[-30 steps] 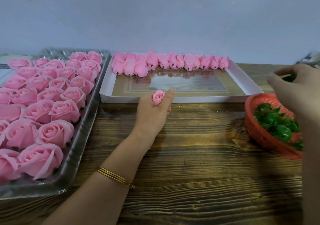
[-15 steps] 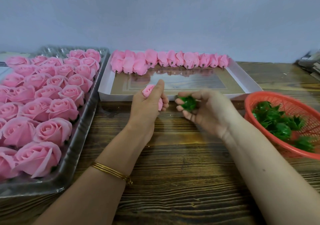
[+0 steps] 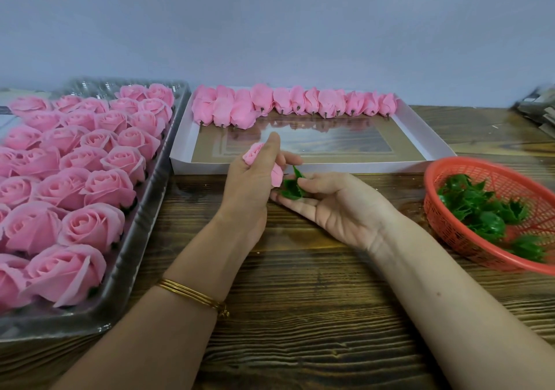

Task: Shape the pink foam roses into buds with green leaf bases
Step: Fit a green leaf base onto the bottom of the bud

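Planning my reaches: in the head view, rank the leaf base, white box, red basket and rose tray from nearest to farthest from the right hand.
1. Leaf base: in the right hand's grip.
2. White box: just behind the fingers.
3. Red basket: to the right.
4. Rose tray: far left, beyond the left hand, which holds a rose.

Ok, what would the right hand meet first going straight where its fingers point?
Probably the pink bud held in the left hand; the right hand's green leaf base sits almost against its lower end.
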Demonstrator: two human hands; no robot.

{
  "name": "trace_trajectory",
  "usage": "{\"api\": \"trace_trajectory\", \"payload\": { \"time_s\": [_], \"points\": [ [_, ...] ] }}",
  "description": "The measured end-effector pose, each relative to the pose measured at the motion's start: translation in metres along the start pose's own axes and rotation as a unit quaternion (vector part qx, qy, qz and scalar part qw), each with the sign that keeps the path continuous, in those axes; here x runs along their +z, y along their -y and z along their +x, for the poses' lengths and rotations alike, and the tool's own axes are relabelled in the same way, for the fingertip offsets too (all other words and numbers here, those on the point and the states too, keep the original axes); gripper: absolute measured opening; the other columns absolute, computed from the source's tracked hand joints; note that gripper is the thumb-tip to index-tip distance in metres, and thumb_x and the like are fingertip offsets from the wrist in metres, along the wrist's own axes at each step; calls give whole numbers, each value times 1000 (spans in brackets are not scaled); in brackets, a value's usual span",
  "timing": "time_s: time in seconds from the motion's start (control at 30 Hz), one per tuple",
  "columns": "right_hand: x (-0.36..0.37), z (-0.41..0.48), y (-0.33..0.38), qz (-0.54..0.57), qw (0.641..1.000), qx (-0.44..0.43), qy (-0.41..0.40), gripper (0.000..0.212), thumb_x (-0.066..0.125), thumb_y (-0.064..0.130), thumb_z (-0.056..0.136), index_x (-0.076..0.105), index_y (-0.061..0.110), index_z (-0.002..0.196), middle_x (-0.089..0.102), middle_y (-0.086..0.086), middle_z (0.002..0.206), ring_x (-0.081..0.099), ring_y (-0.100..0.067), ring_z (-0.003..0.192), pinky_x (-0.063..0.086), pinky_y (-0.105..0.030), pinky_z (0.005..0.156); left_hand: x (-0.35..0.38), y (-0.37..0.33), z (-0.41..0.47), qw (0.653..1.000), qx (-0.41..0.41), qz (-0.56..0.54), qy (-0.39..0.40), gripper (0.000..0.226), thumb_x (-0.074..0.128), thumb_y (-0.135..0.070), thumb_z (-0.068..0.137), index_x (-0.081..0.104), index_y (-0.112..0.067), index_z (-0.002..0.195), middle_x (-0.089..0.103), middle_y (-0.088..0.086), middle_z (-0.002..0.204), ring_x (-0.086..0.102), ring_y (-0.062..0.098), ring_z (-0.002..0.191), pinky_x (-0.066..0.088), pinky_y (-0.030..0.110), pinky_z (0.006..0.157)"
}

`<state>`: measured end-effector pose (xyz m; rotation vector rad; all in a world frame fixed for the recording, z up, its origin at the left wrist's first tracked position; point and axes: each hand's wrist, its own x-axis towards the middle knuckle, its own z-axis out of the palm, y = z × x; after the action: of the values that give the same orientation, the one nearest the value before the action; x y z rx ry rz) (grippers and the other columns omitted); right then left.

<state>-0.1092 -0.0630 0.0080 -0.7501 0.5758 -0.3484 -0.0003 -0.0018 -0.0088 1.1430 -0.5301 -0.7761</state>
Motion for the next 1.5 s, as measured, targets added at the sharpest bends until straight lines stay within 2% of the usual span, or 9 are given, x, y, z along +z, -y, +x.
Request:
{"api": "trace_trajectory", "payload": {
  "time_s": [0.13,0.27,0.37,0.53,0.73,0.83,0.97,1.1,1.5],
  "points": [
    [-1,0,-2,-32,999,3,17,29,42,-7,95,56,-12,120,64,-25,118,63,-33,111,55,-31,89,-1,1,2,1000,-5,-7,13,52,52,-35,99,54,-25,47,74,1,83,62,8,69,52,29,70],
    [-3,-1,-2,-95,995,1,10,20,50,1,94,65,1,108,69,-14,98,66,-22,95,55,-19,75,-1,1,2,1000,-17,-15,18,52,52,-35,99,53,-25,48,74,1,87,62,10,75,50,36,78],
    [-4,-1,-3,-96,995,-10,11,22,51,-2,93,64,-1,111,69,-13,98,66,-21,92,55,-18,73,1,0,1,999,-21,-23,21,52,52,-35,99,52,-24,48,74,0,87,61,10,71,49,34,74],
    [-5,-1,-3,-83,996,-39,-7,25,54,-9,89,61,-10,113,68,-15,101,67,-22,92,58,-19,74,2,-4,-1,999,-21,-34,20,51,50,-33,100,51,-21,50,73,2,86,59,11,70,45,40,84],
    [-3,0,-6,-63,997,-53,-16,35,54,-14,87,56,-13,122,62,-25,118,60,-40,116,59,-25,80,1,-4,-2,999,-17,-13,26,51,48,-36,100,50,-23,51,73,-2,86,61,7,67,50,23,59],
    [-2,0,-5,-65,997,-50,-7,38,52,-13,89,55,-10,127,60,-27,127,57,-40,120,56,-29,87,1,-5,-2,999,-17,-18,25,52,49,-36,100,51,-24,49,73,-1,86,65,10,74,53,26,65],
    [-1,-1,-3,-86,996,-38,-6,38,44,-9,94,57,-4,129,62,-26,124,64,-35,109,56,-29,86,1,-3,-2,999,-17,-21,27,53,51,-36,99,53,-24,48,72,1,87,66,13,79,53,34,77],
    [-1,-1,-4,-102,994,-40,-15,38,47,-9,94,58,-2,129,65,-22,118,66,-23,90,57,-24,78,0,-2,-2,999,-16,-17,35,53,51,-37,100,56,-25,49,72,0,87,67,10,78,53,29,71],
    [-4,1,-9,-55,996,-68,7,33,48,-20,87,58,-13,117,69,-18,96,68,-23,91,57,-26,85,0,-2,-4,999,-10,11,37,40,52,-36,99,70,-22,66,73,0,83,66,5,71,51,19,63]
  ]
}}
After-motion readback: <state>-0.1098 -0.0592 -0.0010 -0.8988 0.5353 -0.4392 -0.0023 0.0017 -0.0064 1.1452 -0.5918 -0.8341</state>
